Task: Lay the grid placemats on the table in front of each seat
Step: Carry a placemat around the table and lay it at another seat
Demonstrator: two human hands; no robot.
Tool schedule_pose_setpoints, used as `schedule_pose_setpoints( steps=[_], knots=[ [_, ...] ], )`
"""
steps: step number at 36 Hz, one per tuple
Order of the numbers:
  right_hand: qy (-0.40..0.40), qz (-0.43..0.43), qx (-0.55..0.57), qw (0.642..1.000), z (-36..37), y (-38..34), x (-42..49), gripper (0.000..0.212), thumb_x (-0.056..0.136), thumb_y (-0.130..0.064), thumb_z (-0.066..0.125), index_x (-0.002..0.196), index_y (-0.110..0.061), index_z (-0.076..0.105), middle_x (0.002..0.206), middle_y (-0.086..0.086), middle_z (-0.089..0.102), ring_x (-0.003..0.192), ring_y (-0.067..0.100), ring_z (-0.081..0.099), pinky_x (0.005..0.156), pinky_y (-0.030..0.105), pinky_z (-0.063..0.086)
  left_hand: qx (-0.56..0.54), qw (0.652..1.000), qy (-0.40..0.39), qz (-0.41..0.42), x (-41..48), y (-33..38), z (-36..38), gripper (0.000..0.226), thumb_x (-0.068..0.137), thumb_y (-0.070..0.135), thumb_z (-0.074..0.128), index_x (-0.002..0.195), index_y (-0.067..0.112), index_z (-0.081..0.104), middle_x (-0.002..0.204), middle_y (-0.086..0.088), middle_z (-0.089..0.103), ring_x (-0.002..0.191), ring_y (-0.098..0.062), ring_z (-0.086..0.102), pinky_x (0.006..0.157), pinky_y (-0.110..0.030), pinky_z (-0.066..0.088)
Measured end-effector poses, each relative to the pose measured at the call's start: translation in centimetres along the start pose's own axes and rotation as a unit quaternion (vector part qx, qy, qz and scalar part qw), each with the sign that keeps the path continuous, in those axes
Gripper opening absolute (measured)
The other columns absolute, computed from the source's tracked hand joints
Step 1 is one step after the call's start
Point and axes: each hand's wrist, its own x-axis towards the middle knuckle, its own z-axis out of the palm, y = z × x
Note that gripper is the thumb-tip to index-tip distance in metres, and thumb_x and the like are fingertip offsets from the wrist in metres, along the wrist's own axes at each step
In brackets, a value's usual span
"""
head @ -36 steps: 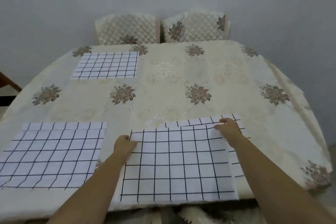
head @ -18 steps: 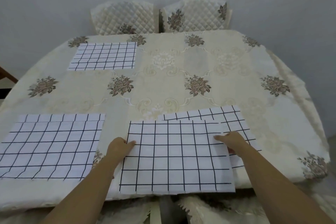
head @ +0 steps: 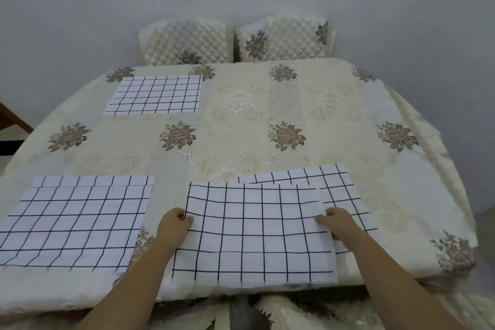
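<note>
Pinching top placemat (head: 254,233) | left hand (head: 174,225) left edge | right hand (head: 338,224) right edge

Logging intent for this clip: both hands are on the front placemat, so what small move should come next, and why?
Probably lift the top placemat, pinched at its side edges by the left hand and right hand, off the second placemat and toward the right chair, whose place has none. The far left placemat and near left placemat lie flat.
</note>
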Motion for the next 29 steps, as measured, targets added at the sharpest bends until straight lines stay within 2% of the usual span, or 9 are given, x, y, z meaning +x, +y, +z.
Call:
schedule_pose_setpoints(
  steps=[3,6,10,15,19,23,29],
  knots=[
    [0.017,-0.046,0.015,0.999,-0.4,-0.9,0.1,0.043,0.086,-0.006,0.059,0.060,-0.017,0.026,0.059,0.003,0.028,0.053,0.016,0.028,0.052,0.025,0.023,-0.008,0.999,0.037,0.033,-0.6,1.8,0.1,0.014,0.092,0.011,0.052,0.080,0.007,0.045,0.069,-0.001,0.042,0.070,-0.021,0.042,0.060,-0.029,0.029],
    [0.037,-0.095,0.020,0.995,-1.1,-2.0,-0.1,0.039,0.087,-0.008,0.056,0.064,-0.016,0.026,0.062,0.003,0.024,0.055,0.016,0.023,0.054,0.028,0.018,-0.032,0.996,0.068,0.048,-1.1,3.6,0.2,0.008,0.094,0.012,0.050,0.089,0.006,0.049,0.079,-0.005,0.050,0.077,-0.023,0.046,0.066,-0.029,0.032],
    [0.069,-0.130,0.032,0.989,-2.6,-3.4,-0.5,0.019,0.088,-0.009,0.053,0.074,-0.008,0.041,0.074,0.011,0.038,0.067,0.019,0.037,0.059,0.030,0.025,-0.066,0.990,0.112,0.052,-2.0,5.9,0.3,0.009,0.096,0.014,0.046,0.097,0.007,0.052,0.090,-0.010,0.055,0.081,-0.024,0.049,0.071,-0.029,0.035],
    [0.100,-0.192,0.051,0.975,-5.0,-4.9,-1.6,0.008,0.091,-0.010,0.050,0.084,-0.009,0.053,0.077,0.003,0.052,0.072,0.021,0.049,0.058,0.029,0.036,-0.093,0.980,0.158,0.073,-3.5,8.5,0.5,0.017,0.097,0.016,0.044,0.106,0.005,0.053,0.091,-0.008,0.054,0.082,-0.024,0.049,0.070,-0.030,0.035],
    [0.135,-0.230,0.062,0.962,-6.7,-5.6,-3.2,0.006,0.092,-0.012,0.049,0.093,-0.010,0.054,0.084,0.003,0.055,0.079,0.022,0.052,0.061,0.028,0.038,-0.127,0.972,0.166,0.106,-4.9,10.8,0.6,0.014,0.098,0.017,0.043,0.103,0.008,0.052,0.088,-0.008,0.054,0.080,-0.025,0.049,0.068,-0.030,0.036],
    [0.183,-0.256,0.085,0.945,-8.3,-5.5,-5.8,0.007,0.093,-0.011,0.048,0.090,-0.007,0.052,0.075,-0.002,0.050,0.073,0.018,0.047,0.059,0.024,0.036,-0.147,0.964,0.154,0.159,-6.5,13.0,0.3,0.010,0.097,0.015,0.043,0.094,0.010,0.051,0.077,-0.003,0.051,0.076,-0.024,0.049,0.058,-0.030,0.035],
    [0.253,-0.254,0.128,0.925,-9.4,-3.9,-10.5,0.009,0.094,-0.012,0.046,0.090,-0.007,0.051,0.075,0.000,0.048,0.067,0.014,0.043,0.057,0.025,0.035,-0.164,0.952,0.117,0.231,-9.6,16.0,0.3,0.010,0.096,0.015,0.044,0.092,0.011,0.052,0.072,0.004,0.049,0.066,-0.013,0.044,0.057,-0.021,0.034]
  ],
)
